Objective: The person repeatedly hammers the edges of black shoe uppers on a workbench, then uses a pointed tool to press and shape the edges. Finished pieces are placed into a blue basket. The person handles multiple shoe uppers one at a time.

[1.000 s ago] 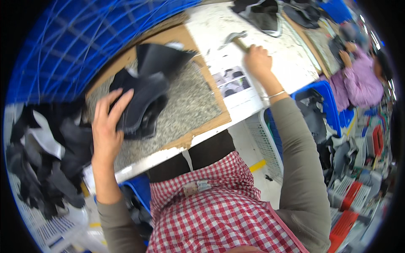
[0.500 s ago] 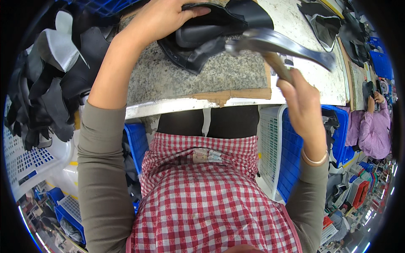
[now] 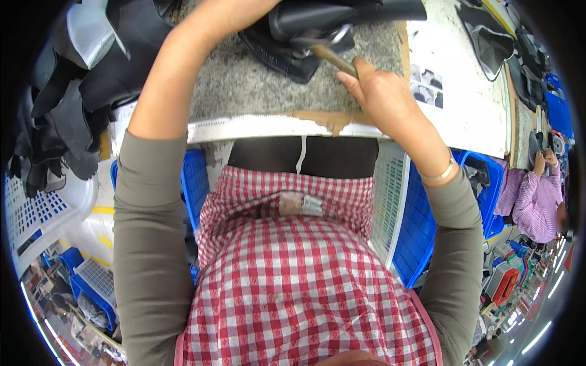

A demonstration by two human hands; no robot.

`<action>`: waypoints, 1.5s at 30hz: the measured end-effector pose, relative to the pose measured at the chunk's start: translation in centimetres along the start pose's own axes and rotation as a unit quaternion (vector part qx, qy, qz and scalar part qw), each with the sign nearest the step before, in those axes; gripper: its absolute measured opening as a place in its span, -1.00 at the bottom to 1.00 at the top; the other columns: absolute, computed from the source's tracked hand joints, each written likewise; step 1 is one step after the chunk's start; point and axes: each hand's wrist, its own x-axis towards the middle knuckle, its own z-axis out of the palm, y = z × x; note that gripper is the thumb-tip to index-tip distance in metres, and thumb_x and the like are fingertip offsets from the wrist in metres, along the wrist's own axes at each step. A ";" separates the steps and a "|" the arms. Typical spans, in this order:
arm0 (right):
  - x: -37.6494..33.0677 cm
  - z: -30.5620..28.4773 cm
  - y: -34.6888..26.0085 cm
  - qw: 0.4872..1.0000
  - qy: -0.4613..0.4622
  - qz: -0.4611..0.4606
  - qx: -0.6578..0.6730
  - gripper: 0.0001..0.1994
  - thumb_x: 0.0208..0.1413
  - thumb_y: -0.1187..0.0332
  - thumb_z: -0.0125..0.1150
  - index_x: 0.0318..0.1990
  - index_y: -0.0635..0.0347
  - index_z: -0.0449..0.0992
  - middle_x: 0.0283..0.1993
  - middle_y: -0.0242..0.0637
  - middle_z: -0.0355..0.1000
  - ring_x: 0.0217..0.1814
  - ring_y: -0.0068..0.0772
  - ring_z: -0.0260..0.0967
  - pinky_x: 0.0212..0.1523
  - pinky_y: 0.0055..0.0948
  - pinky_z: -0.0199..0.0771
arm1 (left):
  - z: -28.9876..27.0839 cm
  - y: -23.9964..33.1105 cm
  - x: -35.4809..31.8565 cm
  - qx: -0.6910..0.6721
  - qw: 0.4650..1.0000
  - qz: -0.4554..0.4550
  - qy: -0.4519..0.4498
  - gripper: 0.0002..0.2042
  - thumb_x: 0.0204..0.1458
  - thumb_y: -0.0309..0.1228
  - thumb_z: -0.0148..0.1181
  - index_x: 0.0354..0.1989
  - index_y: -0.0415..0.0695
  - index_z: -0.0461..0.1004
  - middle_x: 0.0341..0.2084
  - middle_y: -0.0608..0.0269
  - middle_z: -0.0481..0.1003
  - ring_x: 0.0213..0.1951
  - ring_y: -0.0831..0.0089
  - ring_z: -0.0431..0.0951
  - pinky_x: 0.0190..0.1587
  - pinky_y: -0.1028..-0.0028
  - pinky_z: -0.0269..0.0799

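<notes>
Right hand (image 3: 381, 91) closed around the wooden handle of a hammer (image 3: 332, 56), fingers wrapped tight, metal head resting against the black leather piece (image 3: 317, 27) near the upper edge of view. Left hand (image 3: 229, 12) mostly cut off by the frame edge; it presses on the same leather piece, but how its fingers are set cannot be told. Leather piece lies on a grey stone slab (image 3: 244, 85) on the tabletop (image 3: 470, 116), straight ahead of the person, just beyond the near edge. Printed sheet (image 3: 427, 85) with small pictures just right of the slab. Heap of black and grey cut leather parts (image 3: 73, 91) at the person's left, above a white crate (image 3: 43, 213). Blue crates (image 3: 421, 232) under the tabletop at right. Another person in a checked pink top (image 3: 537, 201) sits far right. More dark leather pieces (image 3: 488, 36) lie farther along the tabletop.
</notes>
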 end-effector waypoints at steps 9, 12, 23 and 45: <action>-0.8 -0.5 0.8 0.999 -0.012 -0.007 -0.039 -0.61 0.41 0.05 0.07 -0.21 0.27 0.45 -0.66 -0.13 0.44 -0.60 0.00 0.49 -0.58 -0.13 0.48 | 0.3 0.4 0.6 0.045 0.996 0.071 0.044 -0.62 0.27 -0.31 0.21 0.15 -0.30 0.52 -0.01 -0.07 0.64 0.00 0.33 0.60 0.12 0.40 0.46; -0.6 -0.6 2.6 1.000 0.012 0.013 -0.017 -0.56 0.42 0.00 0.03 -0.21 0.30 0.45 -0.65 -0.11 0.44 -0.59 0.05 0.50 -0.56 -0.12 0.50 | 0.2 0.0 0.1 0.031 0.999 -0.011 0.012 -0.61 0.27 -0.30 0.21 0.16 -0.32 0.51 0.06 -0.10 0.61 0.05 0.26 0.61 0.15 0.39 0.45; -1.6 2.4 2.7 0.985 0.012 0.119 0.123 -0.55 0.40 0.01 0.07 -0.25 0.32 0.43 -0.46 0.19 0.50 -0.34 0.30 0.52 -0.33 0.11 0.47 | 8.1 1.6 -7.2 0.068 0.939 -0.193 0.277 -0.51 0.01 -0.38 0.34 0.11 -0.33 0.41 -0.21 -0.27 0.63 -0.12 -0.19 0.66 0.02 0.12 0.56; -9.3 4.3 1.9 0.993 0.071 0.085 0.038 -0.62 0.39 0.09 0.10 -0.18 0.34 0.40 -0.58 0.11 0.49 -0.48 0.26 0.52 -0.48 0.06 0.50 | 4.3 1.3 -10.3 0.308 0.945 0.044 0.105 -0.27 0.07 -0.14 0.42 0.42 -0.03 0.29 0.32 -0.02 0.30 0.34 -0.05 0.26 0.39 0.07 0.20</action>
